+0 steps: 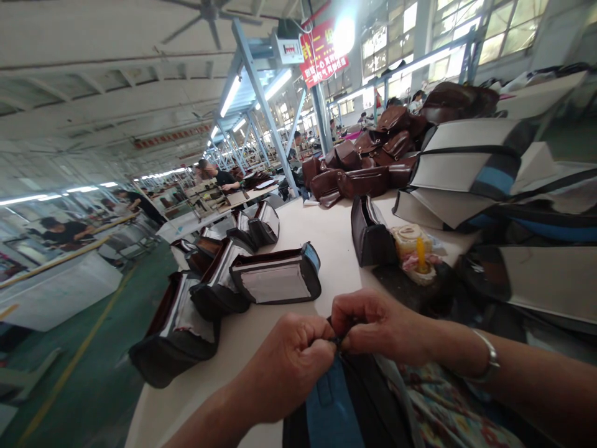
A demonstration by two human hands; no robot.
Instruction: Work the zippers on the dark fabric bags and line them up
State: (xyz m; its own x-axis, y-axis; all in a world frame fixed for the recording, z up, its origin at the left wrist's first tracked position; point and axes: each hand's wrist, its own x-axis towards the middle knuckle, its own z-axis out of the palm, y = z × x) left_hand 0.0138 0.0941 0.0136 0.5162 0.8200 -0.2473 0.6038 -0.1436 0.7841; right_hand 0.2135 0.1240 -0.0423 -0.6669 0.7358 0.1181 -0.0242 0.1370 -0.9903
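Close to my body stands a black bag with a blue panel [334,404]. At its top edge my left hand [296,361] and my right hand [380,326] meet, both with fingers pinched on the bag's edge. What exactly lies between the fingertips is too small to make out. A metal bangle [489,354] circles my right wrist. Just beyond my hands, on the white table [270,336], lies a dark case with a pale side panel [275,281].
Several similar dark cases [180,330] stand at the left table edge. A dark upright case [370,236] and a small pot with a yellow stick [421,255] are ahead to the right. Brown leather bags [368,180] are heaped behind; grey and blue bag pieces [471,162] are stacked right.
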